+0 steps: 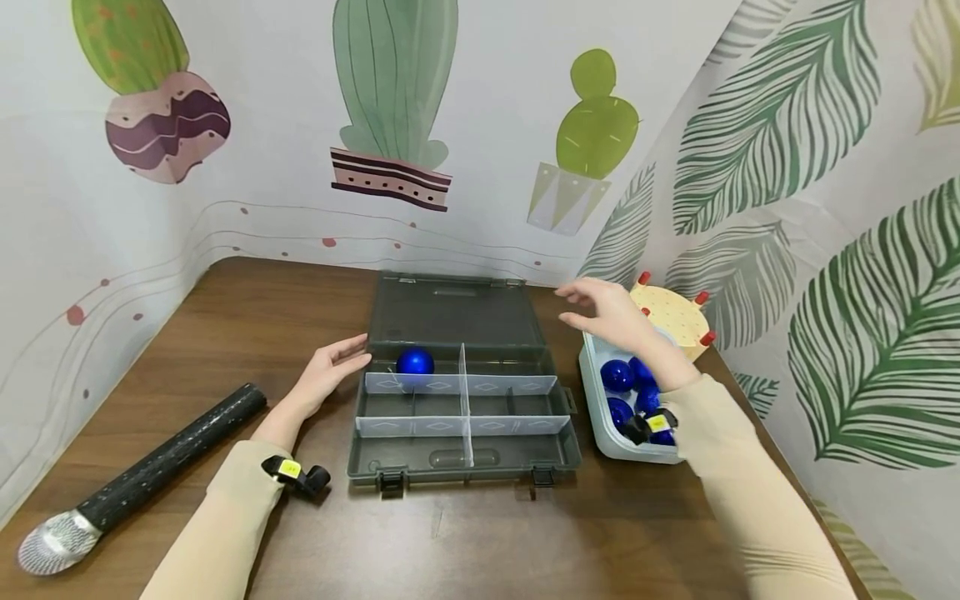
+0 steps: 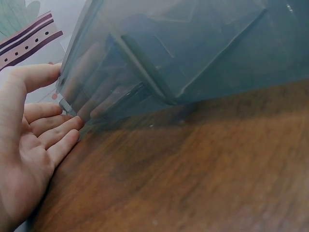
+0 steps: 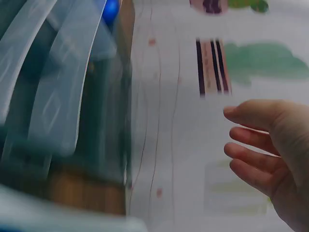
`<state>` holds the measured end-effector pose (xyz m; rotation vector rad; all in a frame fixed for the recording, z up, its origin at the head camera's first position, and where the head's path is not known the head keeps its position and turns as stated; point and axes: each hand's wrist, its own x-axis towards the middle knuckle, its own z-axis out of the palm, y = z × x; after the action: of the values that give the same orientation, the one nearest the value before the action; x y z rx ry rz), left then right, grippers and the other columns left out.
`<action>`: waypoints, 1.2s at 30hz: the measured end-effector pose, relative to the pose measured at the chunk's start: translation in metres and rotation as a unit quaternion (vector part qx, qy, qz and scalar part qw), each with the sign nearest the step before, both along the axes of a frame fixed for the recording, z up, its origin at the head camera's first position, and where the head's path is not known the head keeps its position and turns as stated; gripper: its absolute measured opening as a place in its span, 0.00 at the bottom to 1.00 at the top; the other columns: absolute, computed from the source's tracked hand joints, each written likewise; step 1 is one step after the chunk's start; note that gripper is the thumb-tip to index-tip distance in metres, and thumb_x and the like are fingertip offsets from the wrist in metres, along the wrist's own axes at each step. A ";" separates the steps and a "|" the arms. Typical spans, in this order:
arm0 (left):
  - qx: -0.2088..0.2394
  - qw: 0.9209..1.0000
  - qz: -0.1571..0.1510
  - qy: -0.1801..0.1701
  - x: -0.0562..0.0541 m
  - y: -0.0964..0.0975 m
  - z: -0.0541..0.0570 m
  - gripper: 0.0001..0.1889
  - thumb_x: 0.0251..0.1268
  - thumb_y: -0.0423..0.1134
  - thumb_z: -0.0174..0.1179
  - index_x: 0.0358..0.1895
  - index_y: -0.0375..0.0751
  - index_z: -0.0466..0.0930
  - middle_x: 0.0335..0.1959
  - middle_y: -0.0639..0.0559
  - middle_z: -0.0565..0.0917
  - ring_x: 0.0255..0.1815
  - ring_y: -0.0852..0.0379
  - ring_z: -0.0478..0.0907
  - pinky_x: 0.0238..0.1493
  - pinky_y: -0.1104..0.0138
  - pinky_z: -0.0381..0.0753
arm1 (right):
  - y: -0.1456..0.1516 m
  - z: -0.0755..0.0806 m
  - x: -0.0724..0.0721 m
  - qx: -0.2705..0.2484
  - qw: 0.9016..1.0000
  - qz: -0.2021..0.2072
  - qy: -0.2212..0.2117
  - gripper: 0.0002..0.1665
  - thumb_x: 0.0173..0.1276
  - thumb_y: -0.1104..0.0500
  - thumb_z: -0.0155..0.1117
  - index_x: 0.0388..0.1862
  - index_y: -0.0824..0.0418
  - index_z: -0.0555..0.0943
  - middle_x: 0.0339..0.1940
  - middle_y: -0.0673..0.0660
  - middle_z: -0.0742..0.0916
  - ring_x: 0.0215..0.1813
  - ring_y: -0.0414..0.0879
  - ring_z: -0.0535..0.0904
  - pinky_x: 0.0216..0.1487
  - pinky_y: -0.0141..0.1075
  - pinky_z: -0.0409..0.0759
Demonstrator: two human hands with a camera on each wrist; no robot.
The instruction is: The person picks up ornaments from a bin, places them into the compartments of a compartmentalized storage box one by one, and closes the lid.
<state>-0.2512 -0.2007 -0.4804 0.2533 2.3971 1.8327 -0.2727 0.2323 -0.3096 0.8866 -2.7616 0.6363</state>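
Note:
A dark translucent organizer box [image 1: 465, 454] lies on the table with its lid [image 1: 456, 308] folded back. Pale dividers split it into compartments, and one blue ball [image 1: 415, 362] sits in the back left one. My left hand [image 1: 327, 377] touches the box's left side near the hinge, fingers extended, as the left wrist view [image 2: 43, 130] also shows. Raised above the far end of a light blue bin [image 1: 592, 408], my right hand [image 1: 603, 312] has nothing between its thumb and slightly bent fingers. Several blue balls [image 1: 617, 376] lie in that bin, partly hidden by the right forearm.
A black microphone [image 1: 176, 454] with a silver head lies at the left on the brown table [image 1: 450, 542]. Behind the bin stands a pale yellow round piece [image 1: 675, 317] with red pegs. A printed cloth [image 1: 270, 167] hangs along the table's back and right.

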 end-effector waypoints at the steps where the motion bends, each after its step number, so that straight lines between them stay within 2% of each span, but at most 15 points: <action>1: 0.001 1.000 0.000 -0.001 0.000 -0.001 0.000 0.32 0.73 0.42 0.56 0.74 0.32 0.59 0.73 0.33 0.64 0.72 0.39 0.64 0.71 0.53 0.64 | 0.010 -0.001 0.000 0.001 1.000 -0.001 -0.008 0.19 0.64 0.62 0.68 0.53 0.67 0.81 0.49 0.65 0.86 0.50 0.58 0.82 0.53 0.52 0.80; 7: 0.007 1.000 0.000 -0.001 0.000 -0.003 0.003 0.32 0.73 0.42 0.56 0.74 0.33 0.59 0.73 0.34 0.63 0.73 0.38 0.62 0.72 0.47 0.61 | 0.057 -0.014 -0.003 0.029 0.998 0.001 -0.052 0.19 0.62 0.67 0.68 0.52 0.72 0.80 0.48 0.69 0.85 0.50 0.63 0.82 0.54 0.58 0.79; 13: 0.011 1.000 0.000 -0.004 0.001 -0.002 0.003 0.32 0.73 0.41 0.56 0.74 0.32 0.58 0.73 0.33 0.63 0.73 0.38 0.63 0.72 0.48 0.60 | 0.083 -0.027 -0.006 0.072 0.994 -0.002 -0.077 0.23 0.58 0.65 0.71 0.52 0.72 0.81 0.47 0.68 0.86 0.50 0.63 0.81 0.53 0.58 0.79; 20: 0.005 1.000 -0.002 -0.002 0.004 0.001 0.002 0.32 0.73 0.42 0.55 0.74 0.32 0.58 0.73 0.33 0.63 0.73 0.37 0.63 0.72 0.47 0.61 | 0.100 -0.041 -0.012 0.095 0.986 0.009 -0.137 0.29 0.56 0.62 0.74 0.56 0.71 0.78 0.52 0.70 0.84 0.56 0.66 0.78 0.54 0.59 0.79; 28: 0.003 1.000 -0.001 -0.002 0.002 0.002 0.002 0.31 0.73 0.41 0.55 0.74 0.32 0.58 0.73 0.33 0.63 0.73 0.37 0.63 0.72 0.47 0.61 | 0.111 -0.055 -0.017 0.146 0.968 0.029 -0.202 0.41 0.51 0.56 0.77 0.62 0.71 0.74 0.61 0.72 0.80 0.62 0.70 0.74 0.60 0.62 0.73; 36: 0.000 1.000 0.000 0.000 0.002 0.001 0.002 0.31 0.73 0.42 0.55 0.74 0.33 0.59 0.73 0.33 0.64 0.73 0.38 0.63 0.71 0.48 0.61 | 0.109 -0.062 -0.019 0.168 0.954 0.043 -0.244 0.43 0.48 0.60 0.77 0.65 0.70 0.73 0.63 0.72 0.77 0.65 0.69 0.71 0.64 0.63 0.69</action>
<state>-0.2494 -0.1997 -0.4788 0.2525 2.3960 1.8337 -0.2922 0.3415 -0.3718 1.0355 -3.3666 0.4522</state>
